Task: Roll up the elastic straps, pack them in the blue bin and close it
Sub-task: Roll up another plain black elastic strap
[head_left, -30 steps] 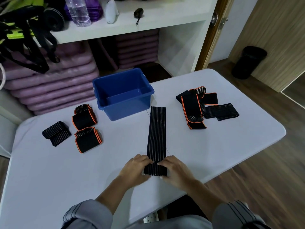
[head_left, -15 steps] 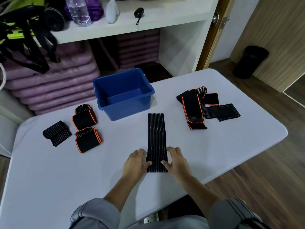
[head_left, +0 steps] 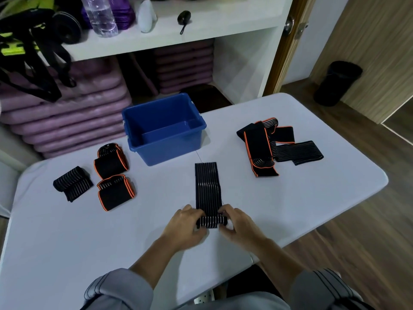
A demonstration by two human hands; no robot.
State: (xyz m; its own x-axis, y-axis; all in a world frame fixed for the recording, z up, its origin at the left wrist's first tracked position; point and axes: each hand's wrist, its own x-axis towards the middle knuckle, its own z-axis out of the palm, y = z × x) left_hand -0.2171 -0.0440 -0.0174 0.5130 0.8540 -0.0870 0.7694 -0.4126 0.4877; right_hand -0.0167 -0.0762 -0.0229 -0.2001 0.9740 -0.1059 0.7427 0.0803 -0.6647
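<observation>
A black ribbed elastic strap (head_left: 207,186) lies lengthwise on the white table (head_left: 312,198), its near end wound into a small roll. My left hand (head_left: 186,227) grips the roll's left end and my right hand (head_left: 240,224) grips its right end. The open blue bin (head_left: 164,127) stands behind the strap with nothing visible inside; no lid is in view. Three rolled straps sit at the left: a black striped one (head_left: 72,183) and two orange-edged ones (head_left: 111,158) (head_left: 116,191). A pile of unrolled straps (head_left: 274,145) lies at the right.
Behind the table is a white shelf (head_left: 178,39) with a water bottle (head_left: 100,15), black harness straps and small items, above stacked purple mats (head_left: 67,121). A black waste bin (head_left: 336,82) stands on the wooden floor at the right. The table's right edge is rounded.
The flat part of the strap has grown shorter as both hands wound its near end into a thicker roll; its far end slid toward me, away from the bin.
</observation>
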